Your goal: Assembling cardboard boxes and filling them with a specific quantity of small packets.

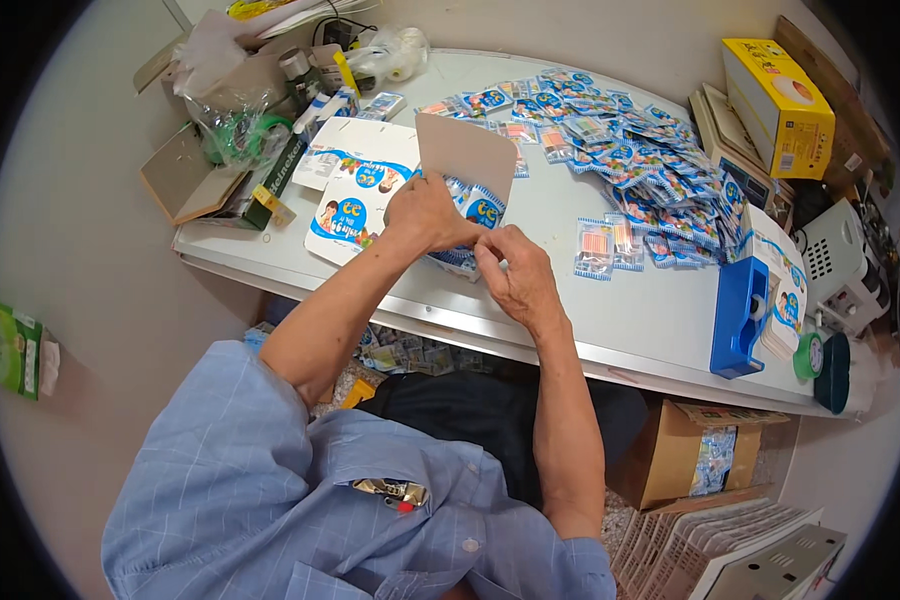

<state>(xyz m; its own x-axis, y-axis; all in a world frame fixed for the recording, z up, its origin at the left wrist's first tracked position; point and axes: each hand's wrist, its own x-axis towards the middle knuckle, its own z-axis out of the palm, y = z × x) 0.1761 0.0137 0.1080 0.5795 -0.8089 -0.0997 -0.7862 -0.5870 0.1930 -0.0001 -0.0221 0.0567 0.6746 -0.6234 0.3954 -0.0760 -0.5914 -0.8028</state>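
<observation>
My left hand (425,212) grips a small printed carton (467,205) packed with blue and white sachets, its brown flap standing up open. My right hand (515,270) is at the carton's near edge, fingers pinched on it beside the left thumb. Both hands are over the near part of the white table (610,320). A flat unfolded printed carton (355,190) lies just left of my left hand. Many loose blue and white sachets (640,160) are heaped on the far right of the table.
A blue tape dispenser (740,315) stands at the table's right edge beside a stack of flat cartons (785,290). A yellow box (780,105) sits far right. Bags and cardboard (240,110) crowd the far left corner. An open box (700,455) and baskets (710,540) sit under the table.
</observation>
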